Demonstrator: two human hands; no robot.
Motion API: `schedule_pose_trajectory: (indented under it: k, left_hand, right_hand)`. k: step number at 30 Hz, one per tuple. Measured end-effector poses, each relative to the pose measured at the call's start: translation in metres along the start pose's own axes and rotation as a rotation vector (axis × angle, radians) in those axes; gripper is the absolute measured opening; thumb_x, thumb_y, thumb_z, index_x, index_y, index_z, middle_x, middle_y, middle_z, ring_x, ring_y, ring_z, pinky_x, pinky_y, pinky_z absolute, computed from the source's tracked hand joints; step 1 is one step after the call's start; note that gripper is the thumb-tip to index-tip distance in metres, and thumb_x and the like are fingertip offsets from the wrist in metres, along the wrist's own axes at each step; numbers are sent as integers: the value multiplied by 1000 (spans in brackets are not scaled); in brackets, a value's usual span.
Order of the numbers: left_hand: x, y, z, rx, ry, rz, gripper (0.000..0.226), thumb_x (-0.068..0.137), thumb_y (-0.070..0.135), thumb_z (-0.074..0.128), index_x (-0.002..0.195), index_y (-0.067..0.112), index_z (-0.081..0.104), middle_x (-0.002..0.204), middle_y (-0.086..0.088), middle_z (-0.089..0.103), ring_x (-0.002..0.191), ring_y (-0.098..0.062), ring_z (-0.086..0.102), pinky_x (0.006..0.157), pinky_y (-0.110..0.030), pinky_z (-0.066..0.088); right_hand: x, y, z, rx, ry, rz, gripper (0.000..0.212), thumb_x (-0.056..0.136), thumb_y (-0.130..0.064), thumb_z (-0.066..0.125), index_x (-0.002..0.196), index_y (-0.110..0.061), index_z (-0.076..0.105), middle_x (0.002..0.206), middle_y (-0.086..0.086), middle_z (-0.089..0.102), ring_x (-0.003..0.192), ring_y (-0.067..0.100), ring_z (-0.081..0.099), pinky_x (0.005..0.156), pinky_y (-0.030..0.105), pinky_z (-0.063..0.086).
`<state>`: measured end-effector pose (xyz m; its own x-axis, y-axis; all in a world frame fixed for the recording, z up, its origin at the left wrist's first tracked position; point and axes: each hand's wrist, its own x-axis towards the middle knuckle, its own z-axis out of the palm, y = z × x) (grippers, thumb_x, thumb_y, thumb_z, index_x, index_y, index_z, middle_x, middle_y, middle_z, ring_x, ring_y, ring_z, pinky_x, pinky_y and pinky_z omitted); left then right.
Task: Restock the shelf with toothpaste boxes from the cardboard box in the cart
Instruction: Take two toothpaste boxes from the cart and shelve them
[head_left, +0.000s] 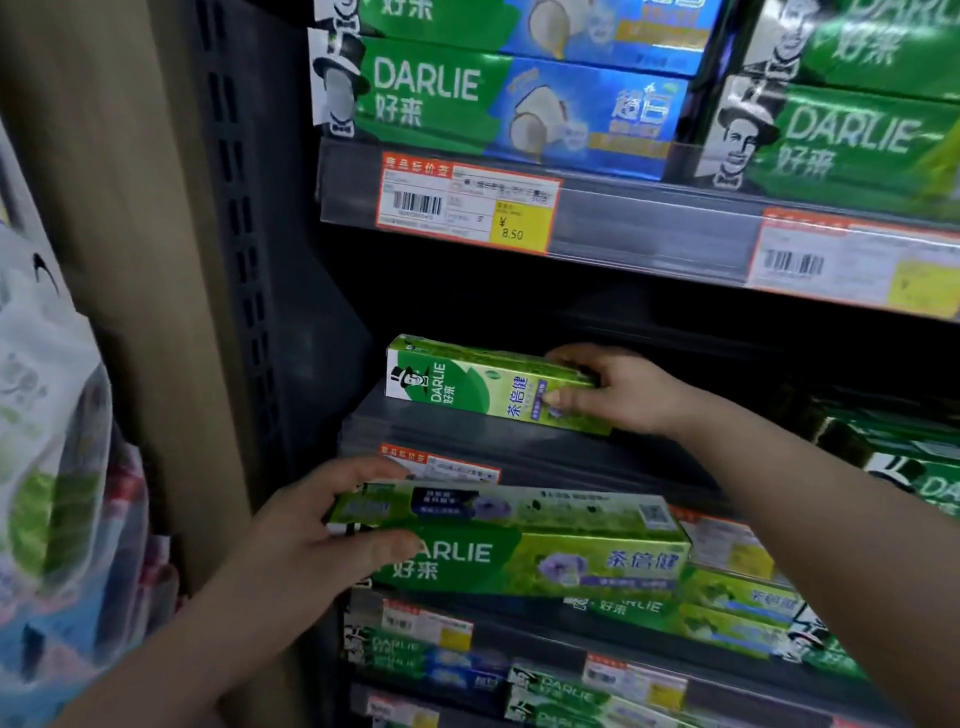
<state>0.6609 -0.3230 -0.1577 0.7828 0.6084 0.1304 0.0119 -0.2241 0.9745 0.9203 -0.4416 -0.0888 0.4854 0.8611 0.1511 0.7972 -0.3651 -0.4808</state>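
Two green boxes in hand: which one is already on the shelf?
The green box in the right hand, resting on the middle shelf; the left hand's box is held in front.

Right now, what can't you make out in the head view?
- Cart and cardboard box: outside the frame.
- Middle shelf depth: lost in shadow behind the box in the right hand.
- Right price tag: blurred, cut by the edge.
- Left end of the box in the left hand: covered by fingers.

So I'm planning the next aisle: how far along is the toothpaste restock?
Barely begun on this middle shelf: the right hand is setting one green box onto it. The left hand holds another box ready. Much dark space is left; the cart isn't in view.
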Motion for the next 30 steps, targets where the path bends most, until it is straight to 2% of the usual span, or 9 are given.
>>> schedule_pose_trajectory:
  k: [6, 9, 13, 15, 17, 20, 24, 27, 30]
  left_hand:
    - [10, 17, 3, -85, 16, 75, 30, 60, 13, 74, 73, 39, 69, 74, 16, 72, 65, 2, 67, 52, -10, 50]
    - [20, 32, 5, -72, 28, 116, 33, 73, 8, 71, 87, 38, 64, 78, 20, 69, 67, 4, 64, 53, -11, 49]
    - [46, 54, 10, -49, 58, 175, 31, 77, 16, 69, 92, 41, 60, 97, 12, 62, 78, -9, 63, 66, -25, 49]
    - [64, 60, 14, -80, 76, 200, 30, 78, 13, 69, 91, 38, 59, 97, 7, 63, 83, -10, 63, 69, -23, 50]
    - [83, 62, 18, -108, 81, 210, 27, 78, 11, 69, 91, 32, 58, 95, 5, 63, 82, -9, 64, 70, -19, 51]
    - [108, 61, 20, -136, 84, 185, 36, 75, 17, 74, 106, 22, 56, 107, -4, 65, 96, -16, 64, 83, -27, 51]
    - [126, 61, 15, -140, 73, 189, 39, 78, 8, 69, 115, 13, 57, 112, -10, 65, 107, -27, 62, 97, -36, 47]
    - [131, 64, 13, -179, 70, 179, 41, 80, -1, 63, 119, 7, 54, 106, -13, 64, 104, -30, 61, 93, -35, 48]
    - [135, 66, 14, -131, 88, 182, 39, 81, -1, 61, 118, 11, 54, 96, -4, 65, 101, -26, 61, 90, -30, 49]
  right_hand:
    - [-9, 1, -9, -14, 86, 43, 74, 74, -36, 70, 138, -24, 36, 145, 6, 40, 133, 19, 37, 104, 20, 26]
    - [-25, 7, -25, 5, 225, 46, 65, 76, -32, 69, 135, -21, 42, 139, 5, 45, 128, 17, 41, 100, 20, 30]
    - [-49, 24, -42, -5, 284, 110, 51, 82, -20, 65, 130, -16, 48, 132, 6, 53, 121, 19, 49, 99, 27, 38]
    - [-58, 27, -45, -45, 305, 130, 47, 84, -19, 63, 129, -16, 50, 123, 1, 56, 114, 15, 51, 90, 18, 37]
    - [-62, 30, -44, -45, 309, 113, 42, 84, -15, 63, 124, -12, 54, 117, 2, 59, 108, 14, 54, 85, 13, 34]
    - [-62, 35, -37, -76, 293, 117, 42, 83, -15, 64, 123, -9, 54, 120, 10, 61, 110, 22, 57, 92, 21, 36]
    - [-56, 35, -32, -41, 259, 130, 47, 83, -17, 64, 127, -11, 50, 123, 12, 60, 112, 23, 56, 98, 28, 40]
    - [-53, 28, -28, 42, 230, 132, 44, 82, -19, 65, 125, -14, 53, 121, 5, 61, 110, 16, 56, 102, 29, 40]
    - [-51, 20, -20, 241, 170, 84, 34, 86, -17, 60, 119, -17, 57, 119, -2, 63, 111, 9, 58, 102, 23, 40]
